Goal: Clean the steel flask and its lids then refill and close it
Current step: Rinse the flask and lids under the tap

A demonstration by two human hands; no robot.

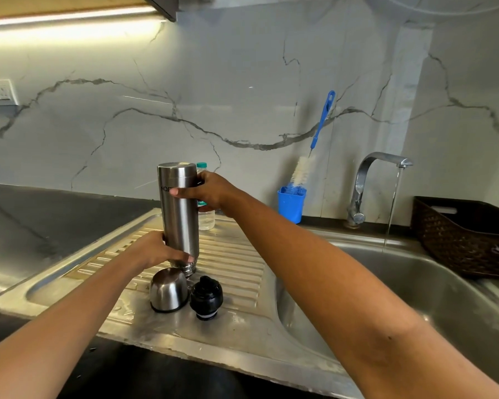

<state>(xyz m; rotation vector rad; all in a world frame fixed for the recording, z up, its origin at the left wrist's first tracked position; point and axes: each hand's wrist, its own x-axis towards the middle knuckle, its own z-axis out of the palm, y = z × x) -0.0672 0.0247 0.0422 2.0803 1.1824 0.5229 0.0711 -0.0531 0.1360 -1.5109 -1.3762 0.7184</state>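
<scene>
My left hand [159, 250] and right hand [211, 191] grip one inverted flask [179, 220]; two lids stand below, steel cup [169, 290], black stopper [206, 296].

Two arms in view, both mine. My left forearm [69, 312] enters at 8 o'clock and my right forearm [329, 272] at 4 o'clock. Both are bare from frame edge to wrist. My left hand [153, 249] and right hand [211, 194] are also bare. One short thumbnail [173, 192] shows on each hand. The right forearm has one small dark spot [389, 338], at 4 o'clock from the wrist.
</scene>
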